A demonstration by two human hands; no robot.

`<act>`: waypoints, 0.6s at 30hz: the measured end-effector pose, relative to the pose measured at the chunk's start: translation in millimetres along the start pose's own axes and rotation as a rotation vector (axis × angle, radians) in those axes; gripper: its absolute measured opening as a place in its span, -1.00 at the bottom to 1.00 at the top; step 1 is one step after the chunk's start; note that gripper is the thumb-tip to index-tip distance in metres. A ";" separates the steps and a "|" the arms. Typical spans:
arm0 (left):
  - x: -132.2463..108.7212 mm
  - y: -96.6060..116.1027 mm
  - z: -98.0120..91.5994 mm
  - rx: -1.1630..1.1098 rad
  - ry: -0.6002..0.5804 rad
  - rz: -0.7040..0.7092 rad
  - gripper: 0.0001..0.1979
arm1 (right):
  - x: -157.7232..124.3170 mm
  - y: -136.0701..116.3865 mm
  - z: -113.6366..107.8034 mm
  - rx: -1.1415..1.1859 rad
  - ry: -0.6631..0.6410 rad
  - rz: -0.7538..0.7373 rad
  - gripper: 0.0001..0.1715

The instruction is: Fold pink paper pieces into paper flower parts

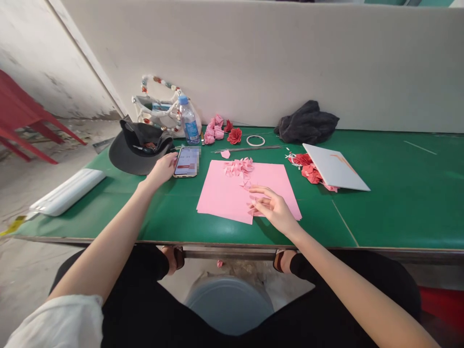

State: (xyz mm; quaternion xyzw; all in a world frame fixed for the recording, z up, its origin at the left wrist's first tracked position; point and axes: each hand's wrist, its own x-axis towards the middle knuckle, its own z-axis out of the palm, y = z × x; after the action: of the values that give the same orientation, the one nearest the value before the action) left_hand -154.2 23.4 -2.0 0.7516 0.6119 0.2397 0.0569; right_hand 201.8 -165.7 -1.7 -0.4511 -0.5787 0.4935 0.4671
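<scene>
My left hand (pixel 165 166) is at the left edge of a smartphone (pixel 186 162), its fingers bent against the phone's side. The phone's lit screen faces up. Over the right part of the pink paper sheets (pixel 221 195) hovers my right hand (pixel 272 208), fingers loosely spread with nothing visible between them. A cluster of folded pink paper pieces (pixel 239 166) lies on the upper part of the sheets, and one more folded piece (pixel 245 184) sits just beyond my right fingertips. A small pink paper petal (pixel 225 154) rests behind the sheets.
Along the back stand a beaded bag (pixel 159 108), water bottle (pixel 189 121), pink paper flowers (pixel 213 129), red paper rose (pixel 234 136), tape ring (pixel 255 140), thin wires (pixel 250 149) and dark cloth (pixel 308 121). A cap (pixel 134 150) lies left; a white board (pixel 335 166) covers red flowers (pixel 310 173) at right.
</scene>
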 end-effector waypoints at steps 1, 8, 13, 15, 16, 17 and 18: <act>3.1 -7.2 4.7 0.013 -0.030 0.030 -0.53 | 0.0 0.3 -0.2 -0.009 -0.005 0.001 -0.64; 5.4 -29.5 21.1 0.081 -0.084 0.013 -0.44 | -2.4 -1.2 1.3 -0.076 -0.037 0.075 -0.58; -4.4 -30.7 22.0 0.108 -0.055 -0.008 -0.43 | -4.4 -1.2 1.6 -0.121 -0.061 0.060 -0.65; -10.9 -30.2 21.3 0.115 -0.054 -0.001 -0.42 | -5.1 -0.8 1.6 -0.146 -0.070 0.045 -0.66; -14.6 -29.8 20.8 0.118 -0.055 0.006 -0.41 | -5.4 -0.5 1.7 -0.158 -0.073 0.039 -0.66; -18.3 -29.3 20.3 0.120 -0.054 0.016 -0.40 | -5.6 0.0 1.7 -0.168 -0.076 0.036 -0.66; -21.7 -28.9 19.8 0.122 -0.052 0.024 -0.40 | -5.7 0.4 1.8 -0.175 -0.079 0.035 -0.66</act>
State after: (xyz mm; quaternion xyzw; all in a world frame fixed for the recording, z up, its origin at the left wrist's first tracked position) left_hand -174.4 14.0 -36.7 0.7670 0.6145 0.1830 0.0239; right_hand 201.0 -171.6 -2.8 -0.4806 -0.6294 0.4665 0.3940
